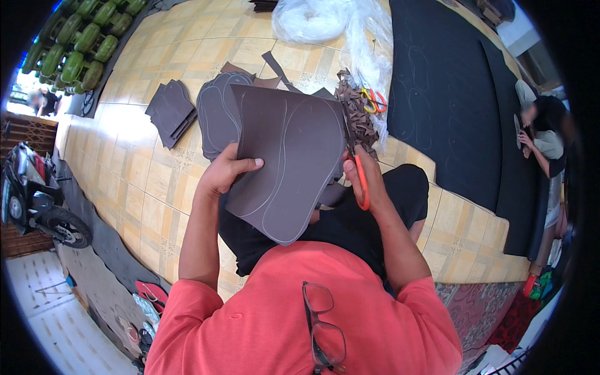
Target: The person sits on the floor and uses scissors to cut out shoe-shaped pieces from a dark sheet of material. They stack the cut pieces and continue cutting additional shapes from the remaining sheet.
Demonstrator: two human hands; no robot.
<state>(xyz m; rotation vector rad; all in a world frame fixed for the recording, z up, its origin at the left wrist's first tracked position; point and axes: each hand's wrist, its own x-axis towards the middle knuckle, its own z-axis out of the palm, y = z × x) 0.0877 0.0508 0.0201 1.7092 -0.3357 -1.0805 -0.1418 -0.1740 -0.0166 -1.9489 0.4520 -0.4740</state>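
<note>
- So the sheet (pixel 294 156) is dark brown and matt, nearly straight along the top, with a rounded tip at 6 o'clock. Thin pale curves are drawn on it – one wavy line runs down the middle, another follows the right side and rounds the tip.
- It's about mid-view, held up over the lap (pixel 353 231), left edge bowed a little.
- Left hand (pixel 228 169) is at the sheet's 9 o'clock, pinching that edge, thumb on top and pointing roughly to 3. Forearm comes up from about 7.
- Right hand (pixel 370 172) is at 3 o'clock, curled round the scissors (pixel 362 184) – orange loop hanging toward 6, dark blades up toward 12 along the sheet's right edge.
- Left fingers are hidden under the sheet. Can't tell if the right fingertips touch it too, or how far the blades are parted.
- Cut pieces (pixel 215 112) at 10 o'clock, partly covered by the sheet; scraps (pixel 365 125) at 2.
</note>
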